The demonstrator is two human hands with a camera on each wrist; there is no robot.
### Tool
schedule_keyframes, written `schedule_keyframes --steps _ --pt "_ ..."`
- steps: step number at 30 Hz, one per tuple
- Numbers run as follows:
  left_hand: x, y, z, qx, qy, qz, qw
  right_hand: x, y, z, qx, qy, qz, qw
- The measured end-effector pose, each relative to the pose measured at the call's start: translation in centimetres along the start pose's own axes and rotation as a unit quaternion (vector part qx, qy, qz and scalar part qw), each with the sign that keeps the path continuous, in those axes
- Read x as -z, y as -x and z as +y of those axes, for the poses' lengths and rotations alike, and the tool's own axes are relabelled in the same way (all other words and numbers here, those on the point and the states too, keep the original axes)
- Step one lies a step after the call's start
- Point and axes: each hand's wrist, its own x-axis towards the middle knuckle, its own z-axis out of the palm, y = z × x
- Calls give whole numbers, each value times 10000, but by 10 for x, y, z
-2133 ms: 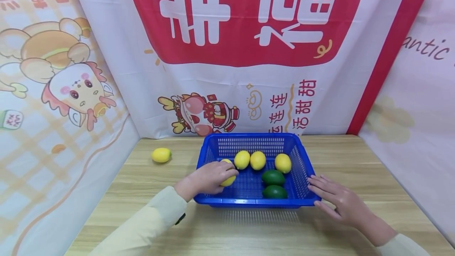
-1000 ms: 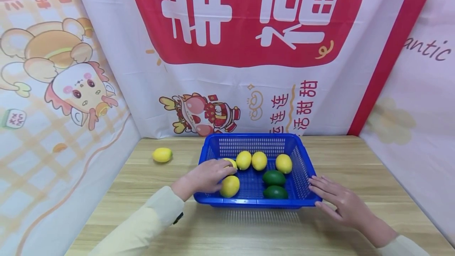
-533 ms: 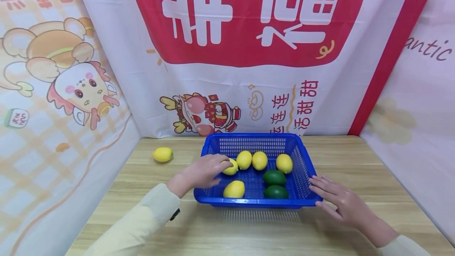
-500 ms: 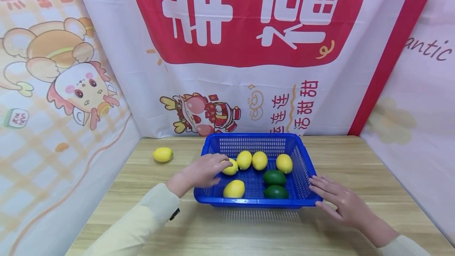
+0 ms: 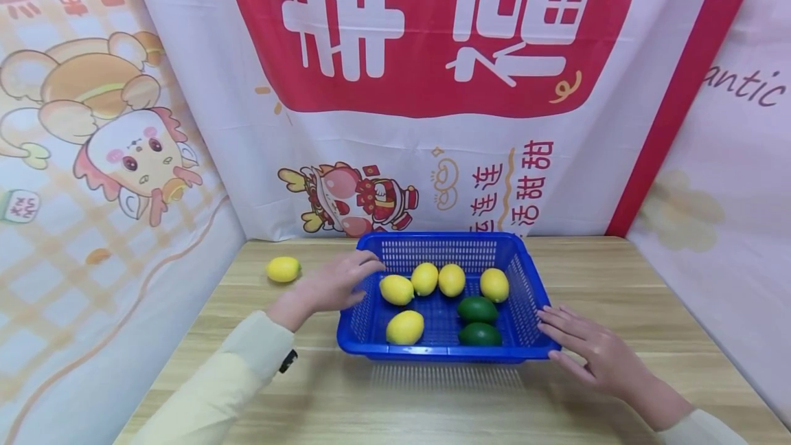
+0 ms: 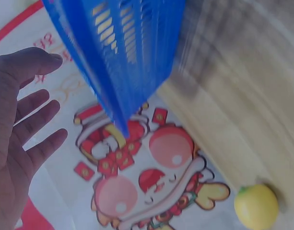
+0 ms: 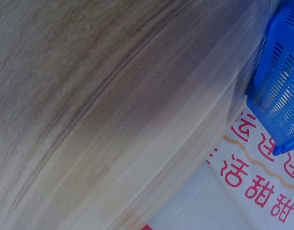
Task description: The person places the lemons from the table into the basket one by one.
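A blue plastic basket [image 5: 445,350] with slotted walls stands on the table in the head view. Several yellow lemons lie inside it, one near the front left [image 5: 404,328] and another lemon [image 5: 396,290] behind that. Two dark green fruits, an upper one [image 5: 477,309] and a lower one [image 5: 480,334], sit toward its right. My left hand [image 5: 327,285] is over the basket's left rim, holding nothing, its fingers loosely spread in the left wrist view. My right hand [image 5: 596,349] rests straight fingers against the basket's right rim. A single lemon [image 5: 283,269] lies outside, left of the basket.
The wooden table [image 5: 346,404] runs to a hanging white and red printed cloth [image 5: 426,177] right behind the basket. Printed cloths also stand at the left [image 5: 123,280] and right [image 5: 711,253] sides.
My left hand has let go of a lemon in the basket's left part and drawn back left to the rim. The front-left lemon has rolled toward the front wall. My right hand stays put.
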Motion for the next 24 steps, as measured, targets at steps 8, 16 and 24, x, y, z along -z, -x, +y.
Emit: schedule_keyframes --steps 8,16,24 --pt "13 18 -31 304 -229 604 9974 -1 0 0 66 -5 27 10000" --pt "11 40 -60 892 -179 615 9939 -1 0 1 146 3 86 9999" --pt "-4 61 -86 1261 -125 672 9897 -2 2 1 146 20 85 9999"
